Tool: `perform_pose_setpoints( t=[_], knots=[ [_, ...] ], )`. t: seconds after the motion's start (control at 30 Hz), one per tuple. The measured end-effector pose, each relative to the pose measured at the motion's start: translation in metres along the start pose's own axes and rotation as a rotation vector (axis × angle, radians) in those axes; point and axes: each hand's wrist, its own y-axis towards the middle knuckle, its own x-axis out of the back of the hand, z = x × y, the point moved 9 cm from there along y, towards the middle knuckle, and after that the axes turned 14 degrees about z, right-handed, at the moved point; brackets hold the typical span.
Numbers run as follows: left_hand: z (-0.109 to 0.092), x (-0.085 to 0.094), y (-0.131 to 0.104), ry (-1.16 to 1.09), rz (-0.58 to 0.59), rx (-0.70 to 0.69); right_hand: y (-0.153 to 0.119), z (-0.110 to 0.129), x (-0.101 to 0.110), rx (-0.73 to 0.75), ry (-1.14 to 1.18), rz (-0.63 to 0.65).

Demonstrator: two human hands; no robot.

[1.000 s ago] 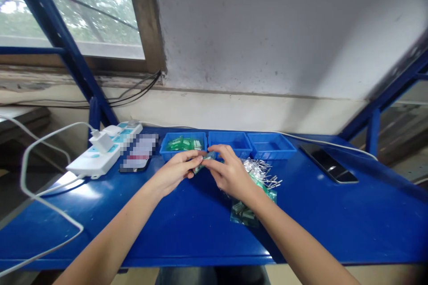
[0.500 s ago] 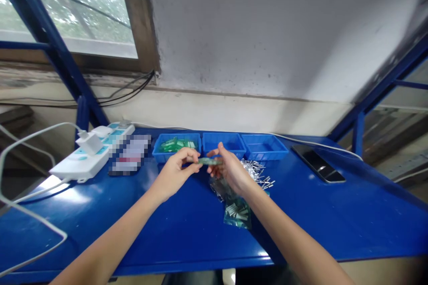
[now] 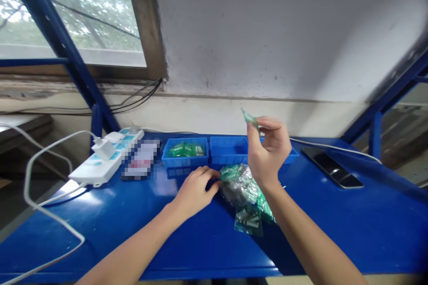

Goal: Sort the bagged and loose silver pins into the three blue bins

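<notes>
My right hand (image 3: 270, 149) is raised above the blue trays, its thumb and fingers pinched on a small green translucent plastic bag (image 3: 250, 119). Lower and to the left, my left hand (image 3: 198, 189) rests over the table with its fingers curved and the thumb apart from them. Its fingertips are at the left edge of a heap of clear and green plastic bags (image 3: 239, 187). In front of the heap lies a green bag with small pale, rod-like pieces (image 3: 249, 219). Part of the heap is hidden behind my right forearm.
Three blue trays stand along the back: the left tray (image 3: 185, 163) holds green bags, the middle tray (image 3: 229, 159) is beside it, and the right one is partly hidden. A white power strip (image 3: 90, 167) and a pixelated phone-like object (image 3: 142, 160) lie left, a black phone (image 3: 332, 168) right.
My right hand has risen away from my left with the green bag. My left hand has let go of it and come down to the heap. The view has shifted slightly.
</notes>
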Motion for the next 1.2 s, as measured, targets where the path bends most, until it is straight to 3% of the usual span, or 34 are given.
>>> perform_pose_setpoints(
  t=[0.03, 0.1, 0.17, 0.23, 0.33, 0.43, 0.5, 0.57, 0.63, 0.7, 0.77, 0.87, 1.0, 1.1, 1.17, 1.2],
  knots=[
    [-0.001, -0.004, 0.002, 0.041, 0.011, 0.012, 0.005, 0.014, -0.008, 0.105, -0.080, 0.021],
    [-0.008, -0.012, 0.009, 0.128, 0.034, -0.002, 0.008, 0.027, -0.042, 0.240, -0.228, 0.237],
    [-0.015, -0.017, 0.017, 0.205, 0.057, -0.042, -0.005, 0.018, -0.078, 0.275, -0.336, 0.555],
    [-0.017, -0.019, 0.022, 0.258, 0.066, -0.047, -0.025, -0.005, -0.089, 0.223, -0.388, 0.744],
    [-0.014, -0.012, 0.021, 0.263, 0.027, -0.032, -0.044, -0.039, -0.062, 0.010, -0.366, 0.718],
    [-0.009, 0.014, 0.008, 0.131, -0.196, -0.031, -0.057, -0.061, -0.040, -0.244, -0.244, 0.695],
    [-0.005, 0.033, -0.004, 0.043, -0.363, -0.046, -0.068, -0.070, -0.042, -0.451, -0.042, 0.694],
    [-0.008, 0.043, -0.013, 0.002, -0.452, -0.108, -0.080, -0.076, -0.052, -0.658, 0.246, 0.645],
    [-0.016, 0.045, -0.018, -0.003, -0.474, -0.194, -0.090, -0.080, -0.063, -0.791, 0.478, 0.572],
    [-0.025, 0.041, -0.019, 0.013, -0.443, -0.271, -0.093, -0.083, -0.066, -0.816, 0.565, 0.505],
    [-0.030, 0.035, -0.017, 0.032, -0.378, -0.294, -0.090, -0.084, -0.059, -0.751, 0.530, 0.452],
    [-0.024, 0.025, -0.010, -0.033, -0.252, -0.186, -0.078, -0.070, -0.044, -0.519, 0.283, 0.449],
    [0.010, 0.015, -0.006, -0.527, -0.187, 0.082, -0.069, -0.023, -0.043, -0.036, -0.059, 0.553],
    [0.023, 0.007, -0.004, -0.852, -0.127, 0.174, -0.077, 0.002, -0.051, 0.205, -0.143, 0.627],
    [0.025, 0.020, -0.001, -0.782, -0.127, 0.153, -0.080, 0.006, -0.056, 0.269, -0.186, 0.680],
    [0.026, 0.035, -0.001, -0.653, -0.184, 0.136, -0.079, 0.004, -0.056, 0.273, -0.209, 0.692]
  ],
)
